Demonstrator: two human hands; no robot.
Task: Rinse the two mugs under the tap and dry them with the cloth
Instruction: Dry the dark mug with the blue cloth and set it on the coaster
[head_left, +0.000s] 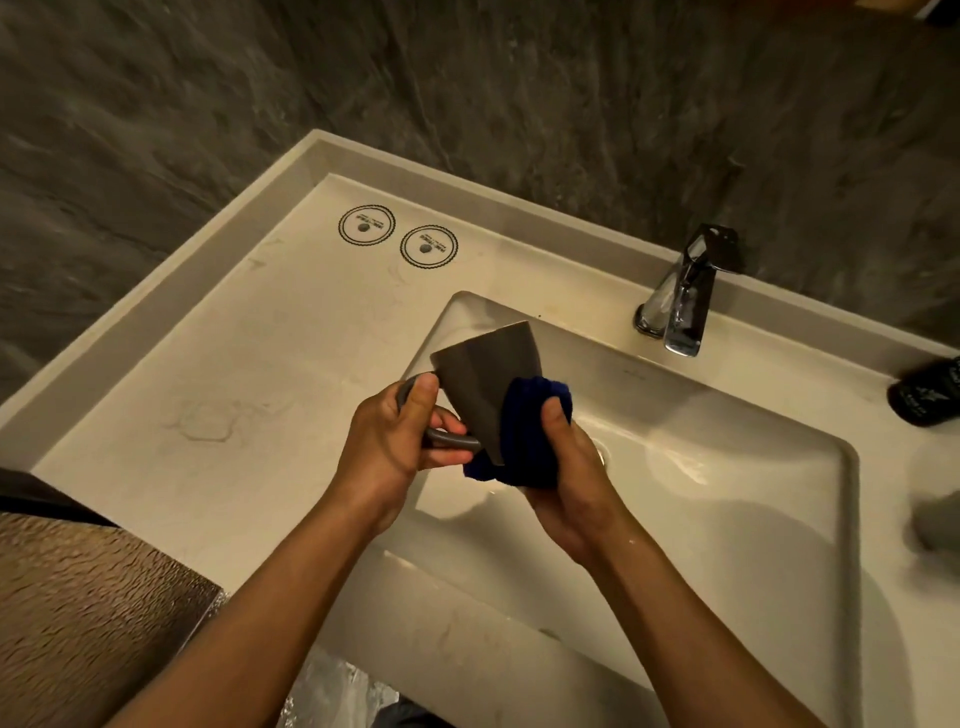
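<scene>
A grey mug (485, 376) hangs tilted over the left part of the white sink (727, 467), its base pointing away from me. My left hand (400, 447) grips it by the handle. My right hand (566, 483) presses a bunched dark blue cloth (530, 426) against the mug's rim end. A second grey mug (937, 519) sits blurred at the right edge of the counter. The chrome tap (680, 306) stands behind the basin, and no water runs from it.
Two round printed coasters (366, 224) (428, 246) lie on the pale counter (234, 364) at the back left. A dark bottle (927, 392) lies at the right edge. Dark stone wall rises behind. A textured metal surface (88, 613) sits at lower left.
</scene>
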